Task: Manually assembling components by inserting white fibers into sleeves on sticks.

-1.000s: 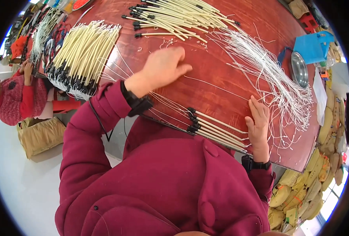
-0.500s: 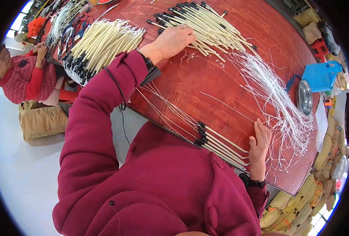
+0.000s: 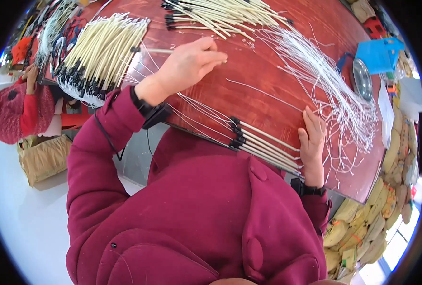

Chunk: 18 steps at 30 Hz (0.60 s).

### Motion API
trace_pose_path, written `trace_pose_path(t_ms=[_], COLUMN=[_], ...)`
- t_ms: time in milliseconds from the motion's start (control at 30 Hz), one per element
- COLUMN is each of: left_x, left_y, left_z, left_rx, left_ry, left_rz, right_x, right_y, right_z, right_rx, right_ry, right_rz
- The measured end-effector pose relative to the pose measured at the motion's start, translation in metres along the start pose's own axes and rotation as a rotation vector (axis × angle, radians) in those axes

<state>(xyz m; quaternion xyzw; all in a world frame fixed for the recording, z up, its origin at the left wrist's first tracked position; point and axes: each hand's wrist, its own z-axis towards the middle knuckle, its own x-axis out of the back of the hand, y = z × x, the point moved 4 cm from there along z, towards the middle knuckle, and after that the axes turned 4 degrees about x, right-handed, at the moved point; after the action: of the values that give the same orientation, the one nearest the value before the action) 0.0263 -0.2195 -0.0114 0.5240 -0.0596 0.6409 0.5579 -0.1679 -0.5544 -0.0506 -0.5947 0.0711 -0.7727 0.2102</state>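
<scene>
My left hand (image 3: pixel 184 66) is curled over the table with a cream-coloured stick (image 3: pixel 156 50) in its fingers. A black cap sits on that stick's left end; its other end is hidden by the hand. On the right, my right hand (image 3: pixel 313 142) stands at the table with fingers stretched and thumb apart. Its fingertips are beside the end of a single white cord (image 3: pixel 263 91). Just left of its wrist lies a row of several cream sticks (image 3: pixel 268 138) with black caps, with white cords running out leftward.
A pile of loose cream sticks (image 3: pixel 220 16) lies at the far side. Stacked sticks (image 3: pixel 106 50) stand at the left. White cords (image 3: pixel 334 90) spread at the right, near a metal bowl (image 3: pixel 362 80) and a blue container (image 3: pixel 379 54). Another person (image 3: pixel 23 109) sits at the left.
My left hand has come back from the far pile toward me, now holding a cream stick with a black cap. The right hand stays beside the cord's end. The view has shifted slightly.
</scene>
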Motion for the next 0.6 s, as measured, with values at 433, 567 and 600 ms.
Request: trace_pose_path(t_ms=[433, 567, 600], left_x=[-0.024, -0.029, -0.029], left_y=[-0.002, -0.001, -0.001], left_z=[-0.032, -0.030, -0.029], left_rx=[0.187, 0.166, 0.166], left_ry=[-0.132, -0.144, -0.145], left_rz=[-0.017, 0.005, 0.005], right_x=[-0.003, -0.004, -0.004], right_y=[-0.004, -0.003, -0.003], right_z=[-0.004, -0.005, -0.005], right_rx=[-0.051, -0.054, -0.055], right_ry=[0.021, 0.018, 0.018], right_rz=[0.006, -0.022, -0.021])
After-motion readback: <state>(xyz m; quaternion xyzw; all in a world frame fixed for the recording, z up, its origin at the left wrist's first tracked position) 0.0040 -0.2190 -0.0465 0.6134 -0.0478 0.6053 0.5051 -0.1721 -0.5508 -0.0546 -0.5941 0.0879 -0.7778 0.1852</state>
